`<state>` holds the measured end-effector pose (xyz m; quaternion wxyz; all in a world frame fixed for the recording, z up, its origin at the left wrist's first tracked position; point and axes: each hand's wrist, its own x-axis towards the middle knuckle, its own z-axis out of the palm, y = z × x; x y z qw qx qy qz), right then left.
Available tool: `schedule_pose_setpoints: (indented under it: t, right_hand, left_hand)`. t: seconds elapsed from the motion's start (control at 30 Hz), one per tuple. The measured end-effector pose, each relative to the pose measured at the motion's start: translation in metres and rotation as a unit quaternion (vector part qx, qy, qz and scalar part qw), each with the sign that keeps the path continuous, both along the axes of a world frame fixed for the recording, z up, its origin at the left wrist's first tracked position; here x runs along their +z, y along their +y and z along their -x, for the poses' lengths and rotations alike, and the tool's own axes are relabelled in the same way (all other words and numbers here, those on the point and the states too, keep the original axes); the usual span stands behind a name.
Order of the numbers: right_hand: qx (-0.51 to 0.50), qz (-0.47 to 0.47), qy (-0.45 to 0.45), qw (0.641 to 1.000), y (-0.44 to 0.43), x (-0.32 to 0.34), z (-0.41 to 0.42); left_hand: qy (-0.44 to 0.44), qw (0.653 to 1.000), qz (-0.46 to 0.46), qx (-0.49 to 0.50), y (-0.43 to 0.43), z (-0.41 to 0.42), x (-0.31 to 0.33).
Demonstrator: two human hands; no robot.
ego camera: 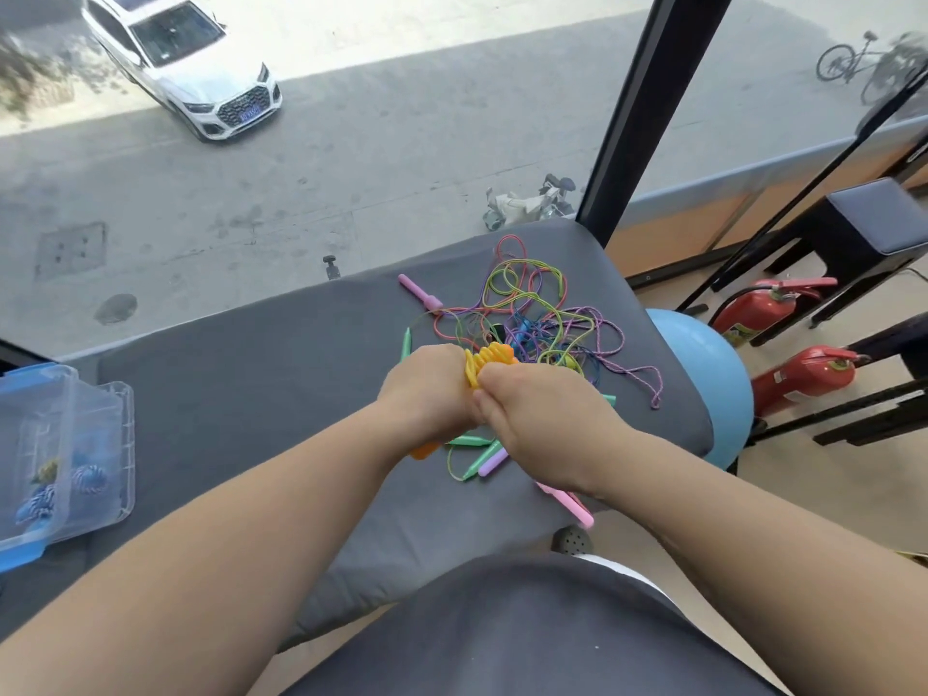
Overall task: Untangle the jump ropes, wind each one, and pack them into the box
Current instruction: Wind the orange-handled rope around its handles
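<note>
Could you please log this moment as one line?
step: winding | left hand, right hand: grip yellow rope | tangle: on grey pad | box: wound ropes inside

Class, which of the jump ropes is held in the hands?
The yellow rope, coiled, gripped by the left hand and the right hand; the others lie loose in the tangle on the mat.

A: What do the hands hold?
B: The left hand (427, 389) grips a yellow-orange plastic jump rope (489, 363), wound in coils. The right hand (545, 427) pinches the same coils.
A: And the surroundings?
B: A tangle of thin multicoloured ropes (532, 308) lies on the grey padded bench (251, 394). At left, a clear plastic box with blue clips (108, 424) contains wound blue-and-white ropes (90, 482).
</note>
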<state>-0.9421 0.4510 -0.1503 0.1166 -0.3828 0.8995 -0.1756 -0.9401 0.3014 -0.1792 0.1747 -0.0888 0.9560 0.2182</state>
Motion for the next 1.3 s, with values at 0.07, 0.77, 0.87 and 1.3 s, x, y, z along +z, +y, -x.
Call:
schedule_pose_setpoints:
  t: [0.07, 0.77, 0.87, 1.3]
  right_hand:
    - [0.009, 0.023, -0.004, 1.0, 0.004, -0.003, -0.001]
    - [-0.081, 0.367, -0.478, 0.794, 0.023, 0.017, 0.039]
    - [-0.045, 0.354, -0.472, 0.806, 0.017, 0.024, 0.039]
    - [-0.3, 0.389, -0.333, 0.805, 0.006, 0.005, 0.025]
  left_hand:
    - [0.035, 0.999, -0.003, -0.008, -0.005, -0.001, 0.004]
    - [-0.205, 0.701, -0.68, 0.07, -0.004, -0.024, 0.046]
    - [-0.259, 0.637, -0.724, 0.054, -0.008, -0.028, 0.039]
    - [0.194, 0.954, -0.213, 0.081, -0.02, -0.041, 0.037]
